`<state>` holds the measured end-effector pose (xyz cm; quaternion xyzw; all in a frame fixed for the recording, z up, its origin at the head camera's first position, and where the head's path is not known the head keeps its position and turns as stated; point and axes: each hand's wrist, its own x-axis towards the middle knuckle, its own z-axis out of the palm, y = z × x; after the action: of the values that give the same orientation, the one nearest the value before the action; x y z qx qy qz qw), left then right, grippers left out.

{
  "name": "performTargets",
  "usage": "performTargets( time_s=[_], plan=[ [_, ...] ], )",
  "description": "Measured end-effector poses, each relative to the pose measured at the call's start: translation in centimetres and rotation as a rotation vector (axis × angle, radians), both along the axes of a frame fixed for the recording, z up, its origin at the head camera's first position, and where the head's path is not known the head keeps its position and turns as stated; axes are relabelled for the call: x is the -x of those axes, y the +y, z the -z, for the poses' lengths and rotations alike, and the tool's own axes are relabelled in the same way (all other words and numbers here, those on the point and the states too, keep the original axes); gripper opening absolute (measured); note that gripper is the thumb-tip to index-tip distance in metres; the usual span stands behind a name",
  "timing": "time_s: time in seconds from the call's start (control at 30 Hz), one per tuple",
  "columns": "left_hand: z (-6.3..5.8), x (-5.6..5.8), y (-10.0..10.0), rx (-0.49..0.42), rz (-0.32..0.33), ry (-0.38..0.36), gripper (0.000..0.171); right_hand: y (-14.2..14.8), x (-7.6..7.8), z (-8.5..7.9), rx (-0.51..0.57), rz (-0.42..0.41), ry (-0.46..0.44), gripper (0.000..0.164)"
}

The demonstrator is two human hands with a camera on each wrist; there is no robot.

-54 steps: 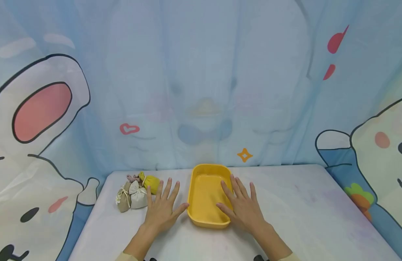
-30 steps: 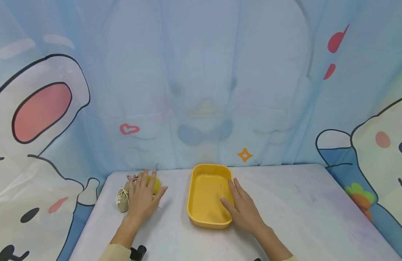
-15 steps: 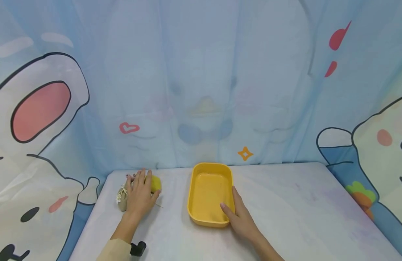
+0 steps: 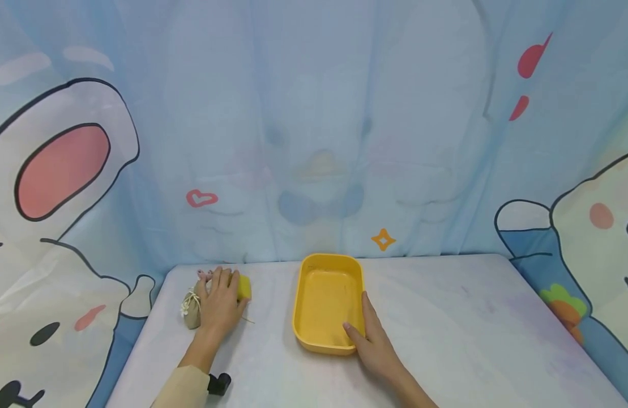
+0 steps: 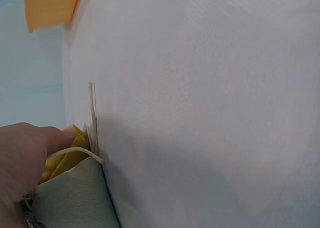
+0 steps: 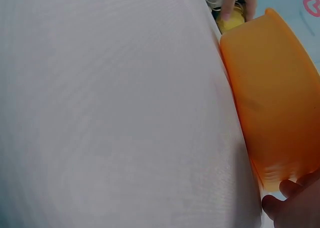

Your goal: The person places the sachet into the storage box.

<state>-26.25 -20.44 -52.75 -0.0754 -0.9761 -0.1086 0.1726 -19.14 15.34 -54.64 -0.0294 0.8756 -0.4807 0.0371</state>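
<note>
My left hand (image 4: 219, 309) is over the small drawstring pouches at the table's far left. Its thumb and fingers curl around the yellow pouch (image 4: 244, 287), partly covered by them. In the left wrist view a whitish-grey pouch (image 5: 75, 198) with a cord lies beneath this hand. A brown pouch (image 4: 192, 311) with a pale bow stands to its left, and a bit of pink pouch (image 4: 204, 275) shows behind. My right hand (image 4: 377, 345) holds the near right side of a yellow plastic tray (image 4: 328, 306), thumb over the rim and fingers along the outer wall.
Pale cloth covers the table (image 4: 446, 328), which ends at a blue cartoon-printed curtain (image 4: 314, 113). A stretch of tabletop separates pouches and tray. A black wrist device (image 4: 219, 384) sits by the left sleeve (image 4: 183, 388).
The left hand has moved left from beside the tray onto the pouches, its fingers now more bent over the yellow one. The right hand has gone from hovering over the tray to gripping its side.
</note>
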Motion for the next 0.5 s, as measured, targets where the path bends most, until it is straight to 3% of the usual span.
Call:
performTargets(
  time_s=[0.17, 0.5],
  plan=[
    [0.26, 0.39, -0.02, 0.026, -0.011, 0.013, 0.064, 0.13, -0.23, -0.14, -0.015, 0.0, -0.007, 0.084],
    [-0.27, 0.84, 0.09, 0.024, -0.027, -0.04, 0.05, 0.1, -0.37, -0.21, -0.02, -0.011, 0.021, 0.084]
  ],
)
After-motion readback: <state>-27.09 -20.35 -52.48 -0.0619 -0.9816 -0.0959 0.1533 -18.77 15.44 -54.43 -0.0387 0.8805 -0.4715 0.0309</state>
